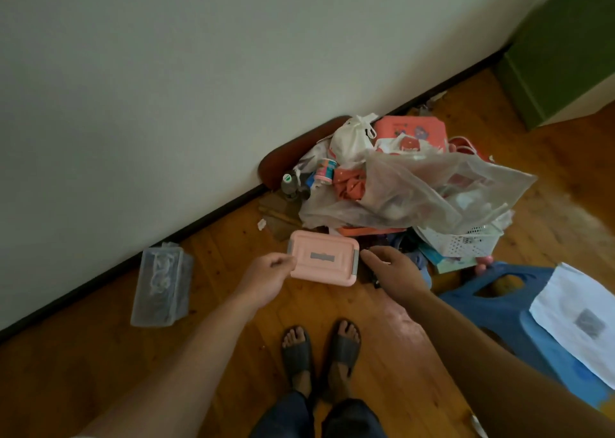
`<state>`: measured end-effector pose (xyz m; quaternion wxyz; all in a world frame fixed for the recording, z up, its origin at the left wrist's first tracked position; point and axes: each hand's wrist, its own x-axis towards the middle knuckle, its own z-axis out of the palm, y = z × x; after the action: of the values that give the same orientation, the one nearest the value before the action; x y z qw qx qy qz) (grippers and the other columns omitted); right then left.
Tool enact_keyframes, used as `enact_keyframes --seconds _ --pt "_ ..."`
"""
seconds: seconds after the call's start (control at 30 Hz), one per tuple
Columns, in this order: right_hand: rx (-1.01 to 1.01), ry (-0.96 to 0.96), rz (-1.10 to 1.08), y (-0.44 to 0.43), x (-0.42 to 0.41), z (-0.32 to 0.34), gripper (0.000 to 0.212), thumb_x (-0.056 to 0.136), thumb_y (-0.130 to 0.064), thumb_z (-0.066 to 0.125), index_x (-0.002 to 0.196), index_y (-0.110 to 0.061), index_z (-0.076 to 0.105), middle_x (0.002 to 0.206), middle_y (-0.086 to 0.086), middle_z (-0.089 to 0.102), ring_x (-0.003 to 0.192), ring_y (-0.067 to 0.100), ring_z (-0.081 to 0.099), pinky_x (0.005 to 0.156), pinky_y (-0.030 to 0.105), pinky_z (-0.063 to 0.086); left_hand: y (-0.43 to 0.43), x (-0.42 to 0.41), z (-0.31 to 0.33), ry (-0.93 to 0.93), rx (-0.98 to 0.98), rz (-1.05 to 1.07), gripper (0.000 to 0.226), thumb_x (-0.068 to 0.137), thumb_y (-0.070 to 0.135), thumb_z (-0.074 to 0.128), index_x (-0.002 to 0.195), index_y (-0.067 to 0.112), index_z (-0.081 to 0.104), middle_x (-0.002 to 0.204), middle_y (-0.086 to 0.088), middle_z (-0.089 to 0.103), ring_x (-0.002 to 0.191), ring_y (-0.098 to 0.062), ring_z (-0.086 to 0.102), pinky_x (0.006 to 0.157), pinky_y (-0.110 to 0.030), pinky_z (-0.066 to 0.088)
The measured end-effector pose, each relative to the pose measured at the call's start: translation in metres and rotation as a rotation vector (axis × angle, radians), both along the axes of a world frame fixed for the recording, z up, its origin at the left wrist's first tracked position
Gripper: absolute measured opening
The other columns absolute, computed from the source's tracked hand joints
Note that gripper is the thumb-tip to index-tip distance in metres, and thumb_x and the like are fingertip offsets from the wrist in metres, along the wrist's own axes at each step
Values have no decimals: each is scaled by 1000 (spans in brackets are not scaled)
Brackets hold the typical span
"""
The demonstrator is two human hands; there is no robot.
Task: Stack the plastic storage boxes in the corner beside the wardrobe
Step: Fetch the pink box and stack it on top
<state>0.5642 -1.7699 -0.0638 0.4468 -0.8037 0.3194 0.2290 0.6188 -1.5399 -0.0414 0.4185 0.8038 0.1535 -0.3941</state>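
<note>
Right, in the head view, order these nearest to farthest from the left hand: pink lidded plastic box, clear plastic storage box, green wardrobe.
1. Pink lidded plastic box, just beside the left hand.
2. Clear plastic storage box, farther off, leftward.
3. Green wardrobe, far upper right.

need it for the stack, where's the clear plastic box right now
In the head view the clear plastic box lies on the wooden floor at the left, beside the wall's skirting, apart from and left of the pink box.

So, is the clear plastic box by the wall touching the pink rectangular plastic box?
Apart. The head view shows bare wooden floor between the clear plastic box and the pink rectangular plastic box.
</note>
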Motion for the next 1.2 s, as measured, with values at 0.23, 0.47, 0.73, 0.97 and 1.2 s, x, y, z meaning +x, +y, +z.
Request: enact_keyframes --seconds 0.23,0.47,0.73,0.97,1.2 --pt "-18 -11 -65 -15 10 -84 62 88 -60 48 139 -25 43 133 -1 54 110 12 53 84 30 42 -19 21 -74 -3 96 32 35 98 40 49 131 29 54 124 4 58 109 -11 51 81 -28 39" --pt "-77 -45 -87 -17 17 -184 71 89 -59 48 147 -22 31 148 3 38 131 20 40 104 42 39 -37 28 -176 -182 186 90 40 96 39 53 136 34 48 131 9 55 102 -1 47 62 -12 32" --pt "-191 -78 -64 -8 10 -281 73 89 -64 41 149 -31 17 156 -5 19 141 17 24 109 41 28 -38 19 -283 -354 303 -46 62 90 48 57 145 39 29 146 8 37 129 -4 33 97 -30 36" --pt "-328 -113 116 -3 13 -338 77 90 -67 31 151 -28 8 160 -4 5 145 18 4 111 35 12 -40 25 -352 -549 506 -428 82 85 71 35 152 28 14 158 0 21 143 -21 21 111 -38 23" --pt "-354 -97 144 -4 10 -390 79 88 -69 32 152 -28 6 160 -5 -2 145 20 1 114 44 16 -41 32 -410 -546 573 -594 93 81 79 31 153 25 7 161 -3 12 147 -28 11 116 -44 19"
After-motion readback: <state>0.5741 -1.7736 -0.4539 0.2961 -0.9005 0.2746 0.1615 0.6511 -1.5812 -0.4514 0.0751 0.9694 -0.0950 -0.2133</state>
